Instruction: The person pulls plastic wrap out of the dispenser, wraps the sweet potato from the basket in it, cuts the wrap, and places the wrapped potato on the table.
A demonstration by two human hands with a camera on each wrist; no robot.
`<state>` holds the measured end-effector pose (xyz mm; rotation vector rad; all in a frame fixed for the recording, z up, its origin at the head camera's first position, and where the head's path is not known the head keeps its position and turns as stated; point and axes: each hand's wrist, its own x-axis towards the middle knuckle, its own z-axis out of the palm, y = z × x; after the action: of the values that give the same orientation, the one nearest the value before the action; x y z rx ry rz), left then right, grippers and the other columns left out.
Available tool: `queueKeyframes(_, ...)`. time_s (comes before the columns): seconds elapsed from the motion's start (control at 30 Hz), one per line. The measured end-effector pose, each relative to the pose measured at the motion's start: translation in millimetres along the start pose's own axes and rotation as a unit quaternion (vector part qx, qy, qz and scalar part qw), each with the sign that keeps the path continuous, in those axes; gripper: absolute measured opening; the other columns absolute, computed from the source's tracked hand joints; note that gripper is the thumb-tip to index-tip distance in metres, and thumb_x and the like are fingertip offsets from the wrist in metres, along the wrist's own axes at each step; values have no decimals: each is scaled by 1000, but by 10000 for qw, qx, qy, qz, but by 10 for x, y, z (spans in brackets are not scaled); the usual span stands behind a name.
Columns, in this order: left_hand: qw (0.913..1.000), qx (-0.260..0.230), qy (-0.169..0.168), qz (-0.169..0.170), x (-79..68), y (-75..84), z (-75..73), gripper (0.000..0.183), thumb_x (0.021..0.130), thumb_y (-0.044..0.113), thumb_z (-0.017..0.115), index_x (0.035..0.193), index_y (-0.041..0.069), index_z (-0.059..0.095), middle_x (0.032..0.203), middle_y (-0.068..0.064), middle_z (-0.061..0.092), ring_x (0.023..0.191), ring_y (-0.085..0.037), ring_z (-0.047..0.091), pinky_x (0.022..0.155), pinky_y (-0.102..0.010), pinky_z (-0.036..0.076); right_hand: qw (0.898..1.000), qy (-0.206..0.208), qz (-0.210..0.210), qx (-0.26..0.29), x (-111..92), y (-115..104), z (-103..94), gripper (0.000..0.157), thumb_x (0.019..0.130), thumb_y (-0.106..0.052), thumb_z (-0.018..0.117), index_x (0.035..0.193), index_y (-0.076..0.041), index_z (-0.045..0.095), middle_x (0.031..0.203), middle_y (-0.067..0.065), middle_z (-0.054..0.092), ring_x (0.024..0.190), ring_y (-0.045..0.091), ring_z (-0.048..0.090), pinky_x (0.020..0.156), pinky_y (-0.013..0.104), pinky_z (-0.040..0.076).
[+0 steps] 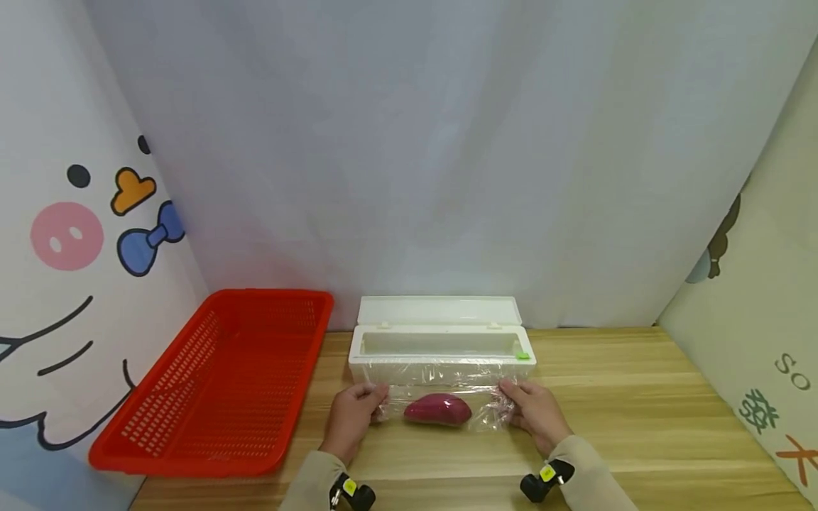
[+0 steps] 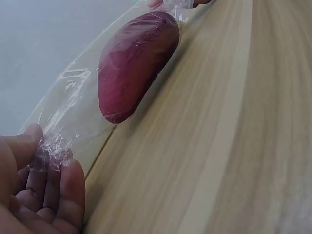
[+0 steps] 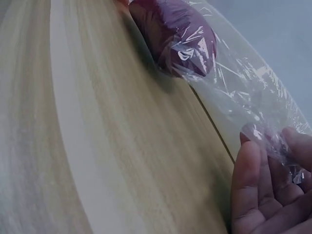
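Observation:
A purple-red sweet potato (image 1: 438, 409) lies in front of a white cling film box (image 1: 442, 348), whose lid stands raised at the back. Clear cling film (image 1: 441, 372) stretches from the box's front edge toward the sweet potato and partly covers it. On the left, my left hand (image 1: 353, 419) pinches a bunched edge of the film between thumb and fingers. My right hand (image 1: 535, 411) pinches the film's other edge on the right. Both wrist views show the film drawn over the sweet potato (image 2: 139, 66), with crumpled film (image 3: 273, 146) at the fingers.
A red perforated plastic basket (image 1: 300, 383) stands on the wooden table (image 1: 626, 419) to the left. The box has a small green tab (image 1: 522, 355) at its right front. A pale curtain (image 1: 409, 156) hangs behind, with printed panels at both sides.

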<state>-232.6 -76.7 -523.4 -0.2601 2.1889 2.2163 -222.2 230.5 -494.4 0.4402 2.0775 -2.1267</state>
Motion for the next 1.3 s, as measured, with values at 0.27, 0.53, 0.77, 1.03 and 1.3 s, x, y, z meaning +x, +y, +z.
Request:
queueKeyframes(0.27,9989,77,-460,3,-5,4,-41,33,86,32,69,92,-1,66,96,-9,67,76,-12,62,67,-27,54,9988,-490,33,77,-29,45,-39,51,88,-38,65,118,3,57,108,11,64,94,20,64,85,34,52)
queueKeyframes(0.53,9909,856,-1013,231,25,-30,-97,33,82,31,74,100,4,70,86,-5,69,75,-12,61,68,-26,52,9881,-1490,278,-263,-89,65,-138,32,92,-23,63,106,6,58,97,8,64,84,16,64,81,32,54)
queueKeyframes(0.77,9762,1487,-1479,554,37,-89,-197,30,77,30,78,97,9,68,89,-2,66,79,-13,59,69,-27,51,9753,-1931,-99,-1070,-106,143,-178,34,87,-26,68,99,5,62,90,10,68,80,16,67,75,29,55)
queueKeyframes(1.03,9812,1016,-1576,446,26,-84,-215,31,81,24,75,101,2,68,93,-6,69,80,-13,63,72,-26,52,9698,-2013,-288,-1348,-90,175,-153,31,86,-23,69,97,5,61,83,9,70,72,14,67,68,25,55)
queueKeyframes(1.3,9766,1328,-1594,565,54,-113,-231,26,80,20,76,99,4,68,90,-4,68,80,-13,60,70,-26,51,9695,-2173,-252,-1103,-92,193,-176,30,85,-16,71,102,6,59,90,13,71,78,16,69,72,26,55)
